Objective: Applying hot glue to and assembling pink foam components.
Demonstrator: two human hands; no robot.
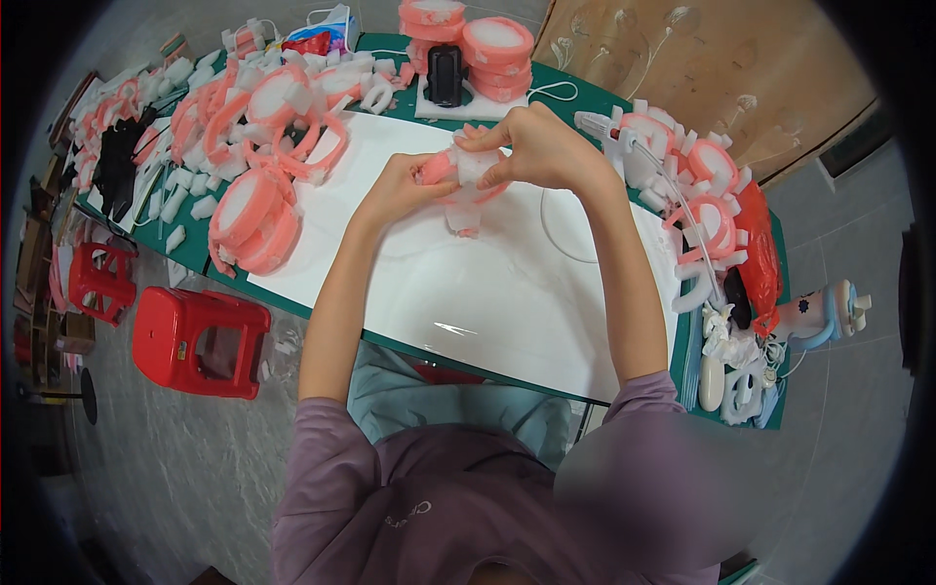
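Over the white sheet (458, 292) on the table, both my hands are closed on one pink and white foam piece (468, 216). My left hand (402, 188) grips its left side, thumb in front. From above and the right, my right hand (538, 146) pinches the white part between thumb and fingers. The fingers hide much of the piece's shape. A white glue gun (595, 125) lies to the right of my right hand, its cable (548, 219) curving over the sheet.
Stacked pink-rimmed foam discs (497, 49) stand at the back beside a black case (446, 75). Pink foam rings (255, 222) and white scraps pile up at left. More foam pieces (712, 166) and a red plastic bag (756, 249) line the right edge. A red stool (175, 341) stands at left.
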